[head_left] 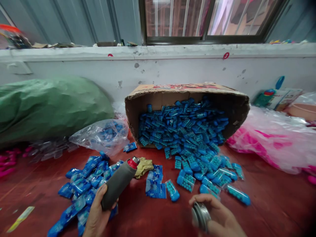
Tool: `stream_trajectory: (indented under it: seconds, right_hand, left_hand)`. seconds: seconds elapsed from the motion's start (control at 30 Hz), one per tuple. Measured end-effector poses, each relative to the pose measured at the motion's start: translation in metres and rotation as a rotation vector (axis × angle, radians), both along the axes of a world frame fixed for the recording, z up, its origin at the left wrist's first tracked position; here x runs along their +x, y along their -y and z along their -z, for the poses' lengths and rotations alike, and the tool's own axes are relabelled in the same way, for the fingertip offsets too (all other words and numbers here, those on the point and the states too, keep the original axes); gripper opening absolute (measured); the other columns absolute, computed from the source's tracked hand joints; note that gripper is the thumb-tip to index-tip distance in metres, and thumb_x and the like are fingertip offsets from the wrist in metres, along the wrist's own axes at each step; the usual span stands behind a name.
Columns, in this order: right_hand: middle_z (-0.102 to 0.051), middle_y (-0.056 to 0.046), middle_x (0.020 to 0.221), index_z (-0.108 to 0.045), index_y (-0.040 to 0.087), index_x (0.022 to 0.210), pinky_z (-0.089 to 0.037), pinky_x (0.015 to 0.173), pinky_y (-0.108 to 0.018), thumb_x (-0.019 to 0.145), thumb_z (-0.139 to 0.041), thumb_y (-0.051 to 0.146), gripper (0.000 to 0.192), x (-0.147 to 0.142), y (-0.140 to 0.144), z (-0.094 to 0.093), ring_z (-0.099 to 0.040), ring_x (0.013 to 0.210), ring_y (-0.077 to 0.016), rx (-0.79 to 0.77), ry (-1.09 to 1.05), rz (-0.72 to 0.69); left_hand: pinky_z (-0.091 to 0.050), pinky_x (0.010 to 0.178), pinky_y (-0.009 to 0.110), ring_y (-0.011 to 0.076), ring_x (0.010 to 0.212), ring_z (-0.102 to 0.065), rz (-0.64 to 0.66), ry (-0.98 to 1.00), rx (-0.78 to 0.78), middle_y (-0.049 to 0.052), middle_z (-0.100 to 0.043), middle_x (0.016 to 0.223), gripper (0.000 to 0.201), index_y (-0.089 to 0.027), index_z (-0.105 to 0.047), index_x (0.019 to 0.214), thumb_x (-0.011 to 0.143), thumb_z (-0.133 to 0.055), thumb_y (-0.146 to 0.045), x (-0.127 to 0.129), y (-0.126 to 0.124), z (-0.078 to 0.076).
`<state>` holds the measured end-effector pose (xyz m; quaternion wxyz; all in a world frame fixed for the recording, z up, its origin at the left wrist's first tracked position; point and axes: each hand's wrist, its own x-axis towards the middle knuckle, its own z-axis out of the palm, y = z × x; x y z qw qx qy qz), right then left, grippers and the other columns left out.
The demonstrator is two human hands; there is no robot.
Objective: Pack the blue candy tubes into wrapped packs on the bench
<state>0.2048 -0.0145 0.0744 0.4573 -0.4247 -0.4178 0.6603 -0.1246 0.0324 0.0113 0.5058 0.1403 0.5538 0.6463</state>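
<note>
My left hand (pixel 95 215) grips a grey-sleeved bottle (pixel 118 183), tilted with its red and silver neck (pixel 134 162) pointing up and away. Its cap is off. My right hand (pixel 218 217) holds the round silver cap (pixel 200 216) at the bottom right. Blue packets (pixel 81 187) lie under and left of the bottle. A crumpled yellow cloth (pixel 143 166) rests on the red table just past the bottle's mouth.
A cardboard box (pixel 182 90) lies on its side, spilling several blue capsule toys (pixel 187 138) toward me. A clear bag of blue items (pixel 102 135) sits left, a green sack (pixel 49 105) behind it, a pink plastic bag (pixel 269 141) at right.
</note>
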Motion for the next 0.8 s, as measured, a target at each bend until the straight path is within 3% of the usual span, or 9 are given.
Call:
stream_trajectory:
  seconds: [0.13, 0.33, 0.5, 0.63, 0.8]
  right_hand:
    - [-0.056, -0.003, 0.081, -0.06, 0.022, 0.093, -0.047, 0.053, -0.023, 0.061, -0.071, 0.036, 0.036, 0.003, 0.001, 0.003, -0.052, 0.064, -0.0131, -0.001, -0.023, -0.031]
    - [-0.056, -0.005, 0.093, -0.055, 0.023, 0.099, -0.049, 0.053, -0.025, 0.061, -0.073, 0.039, 0.045, 0.001, -0.002, 0.017, -0.057, 0.071, -0.0162, -0.007, -0.138, -0.04]
    - [-0.059, -0.005, 0.089, -0.055, 0.021, 0.096, -0.051, 0.061, -0.031, 0.058, -0.075, 0.037, 0.046, -0.009, -0.016, 0.023, -0.059, 0.082, -0.0212, -0.062, -0.216, -0.027]
    - [-0.06, -0.001, 0.09, -0.053, 0.025, 0.104, -0.047, 0.072, -0.027, 0.065, -0.068, 0.019, 0.043, -0.027, -0.036, -0.009, -0.058, 0.081, -0.0155, 0.093, -0.098, 0.012]
    - [-0.054, -0.002, 0.105, -0.05, 0.026, 0.111, -0.043, 0.081, -0.026, 0.071, -0.061, 0.011, 0.044, -0.05, -0.061, -0.066, -0.054, 0.092, -0.0153, 0.509, 0.146, -0.08]
  left_hand:
    - [-0.036, 0.031, 0.023, 0.0154, 0.044, -0.053, -0.03, 0.004, -0.023, -0.003, -0.058, 0.059, 0.032, -0.019, -0.055, 0.08, 0.057, -0.069, -0.036, -0.001, 0.003, 0.001]
    - [-0.038, 0.034, 0.023, 0.0172, 0.048, -0.056, -0.085, 0.13, -0.033, 0.001, -0.062, 0.064, 0.027, -0.017, -0.056, 0.082, 0.061, -0.065, -0.03, -0.003, 0.007, 0.003]
    - [-0.036, 0.035, 0.023, 0.0212, 0.053, -0.058, -0.019, 0.317, 0.01, 0.008, -0.065, 0.068, 0.026, -0.016, -0.055, 0.086, 0.065, -0.058, -0.031, 0.003, 0.01, -0.004]
    - [-0.036, 0.035, 0.023, 0.0204, 0.051, -0.057, 0.181, 0.485, 0.043, 0.015, -0.067, 0.076, 0.034, -0.012, -0.055, 0.093, 0.066, -0.058, -0.032, 0.02, 0.015, -0.004]
    - [-0.05, 0.054, 0.035, 0.0304, 0.077, -0.063, 0.19, 0.54, -0.147, 0.016, -0.069, 0.081, 0.05, -0.012, -0.049, 0.114, 0.068, -0.06, -0.027, 0.052, 0.019, 0.006]
